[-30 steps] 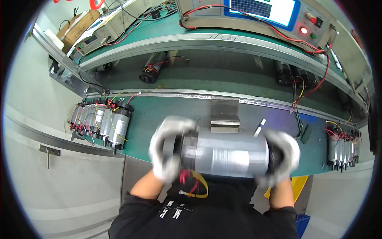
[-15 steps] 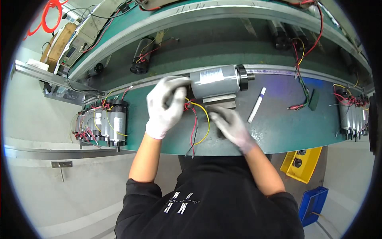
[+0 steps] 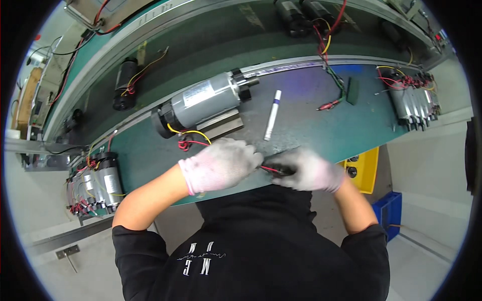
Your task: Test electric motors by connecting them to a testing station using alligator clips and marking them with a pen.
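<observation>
A grey cylindrical electric motor (image 3: 206, 99) with black ends lies tilted on a metal block (image 3: 223, 124) on the green bench. Yellow and red wires (image 3: 188, 142) come from its near left end and run toward my left hand. My white-gloved left hand (image 3: 221, 164) is closed around these wires, and a short red length (image 3: 271, 169) shows past its fingers. Close on its right, my right hand (image 3: 311, 170), also gloved and blurred, has its fingers curled by that red length. Something dark is in or under those fingers; its kind is hidden.
A white marker (image 3: 272, 115) lies right of the motor, with red clip leads (image 3: 329, 105) beyond it. Motors with wires stand in rows at the left (image 3: 109, 183) and right (image 3: 409, 100) bench ends. A yellow bin (image 3: 369, 173) and blue bin (image 3: 389, 215) sit below the right edge.
My left hand has left the motor's end and closed on the wires near the bench's front edge. My right hand has come beside it. The whole view has swung, tilting the bench.
</observation>
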{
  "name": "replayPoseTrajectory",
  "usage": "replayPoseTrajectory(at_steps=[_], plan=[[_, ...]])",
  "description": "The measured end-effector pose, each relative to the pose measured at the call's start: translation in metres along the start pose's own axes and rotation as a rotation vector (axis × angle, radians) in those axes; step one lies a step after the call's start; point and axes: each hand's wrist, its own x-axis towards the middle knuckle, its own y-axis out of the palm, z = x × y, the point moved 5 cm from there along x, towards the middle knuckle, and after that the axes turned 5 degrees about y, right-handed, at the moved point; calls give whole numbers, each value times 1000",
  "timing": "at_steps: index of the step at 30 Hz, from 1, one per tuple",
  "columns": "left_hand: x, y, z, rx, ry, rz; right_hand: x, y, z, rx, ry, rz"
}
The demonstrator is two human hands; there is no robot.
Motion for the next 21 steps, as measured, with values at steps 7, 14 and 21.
replayPoseTrajectory(at_steps=[7,14,21], plan=[[17,-23,-6,-104,-59,-840,-18,-129,-99,-1169,-7,-533],[-29,-28,6,-1133,-382,-1179,14,-107,7,-108,169,-398],[-47,-22,0,-1074,-410,-1291,18,-94,79,30,-159,-422]])
